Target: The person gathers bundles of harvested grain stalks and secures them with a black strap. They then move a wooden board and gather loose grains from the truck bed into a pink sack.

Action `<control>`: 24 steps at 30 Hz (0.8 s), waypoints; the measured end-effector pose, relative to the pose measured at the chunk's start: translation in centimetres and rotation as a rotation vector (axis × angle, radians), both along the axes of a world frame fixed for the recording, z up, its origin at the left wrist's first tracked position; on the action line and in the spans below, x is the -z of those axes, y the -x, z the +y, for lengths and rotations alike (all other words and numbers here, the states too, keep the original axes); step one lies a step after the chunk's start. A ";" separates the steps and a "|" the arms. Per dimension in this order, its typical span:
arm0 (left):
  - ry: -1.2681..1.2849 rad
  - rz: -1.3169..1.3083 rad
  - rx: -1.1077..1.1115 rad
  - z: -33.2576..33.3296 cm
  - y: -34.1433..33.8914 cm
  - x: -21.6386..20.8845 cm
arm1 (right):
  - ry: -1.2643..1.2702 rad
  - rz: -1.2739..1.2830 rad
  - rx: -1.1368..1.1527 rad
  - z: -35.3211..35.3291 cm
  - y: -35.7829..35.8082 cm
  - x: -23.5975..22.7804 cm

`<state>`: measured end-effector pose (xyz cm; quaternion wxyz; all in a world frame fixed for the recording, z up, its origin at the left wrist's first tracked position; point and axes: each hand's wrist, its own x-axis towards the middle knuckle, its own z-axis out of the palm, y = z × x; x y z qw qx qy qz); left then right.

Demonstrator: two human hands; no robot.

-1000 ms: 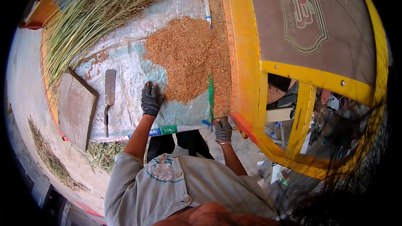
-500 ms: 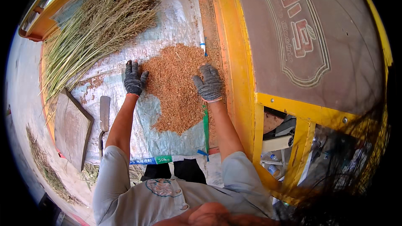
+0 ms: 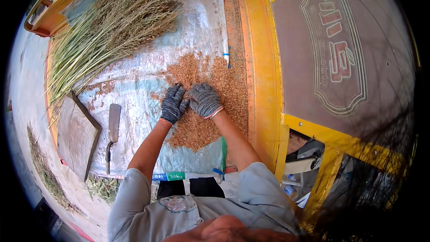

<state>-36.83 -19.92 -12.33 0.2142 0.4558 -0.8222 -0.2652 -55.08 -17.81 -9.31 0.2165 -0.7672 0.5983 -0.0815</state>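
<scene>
Both my hands wear grey knitted gloves and rest on a spread pile of reddish-brown grain (image 3: 192,134), side by side near its middle. My left hand (image 3: 174,104) lies at the pile's left side, fingers stretched forward and thumb apart. Close beside it, my right hand (image 3: 205,100) is laid on the grain with its fingers extended toward the left hand. Neither hand shows anything gripped, though grain hides some fingertips. Under the pile is a pale woven plastic sheet (image 3: 143,112), with grain scattered thinner beyond my fingers.
A bundle of cut stalks with seed heads (image 3: 121,27) lies far left. Nearer are a wooden board (image 3: 76,134) and a flat-bladed tool (image 3: 114,123) with a bent neck. A yellow metal frame (image 3: 264,62) with a brown panel (image 3: 380,40) borders the right.
My hands have come together from the pile's two sides, the left moving right and the right moving left. Grain has shifted, leaving thinner streaks at the pile's far part. The view has shifted slightly.
</scene>
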 end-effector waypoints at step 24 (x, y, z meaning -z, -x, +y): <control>-0.081 -0.355 -0.159 12.3 -3.1 -12.7 | 0.223 -0.170 0.811 16.8 3.3 -3.5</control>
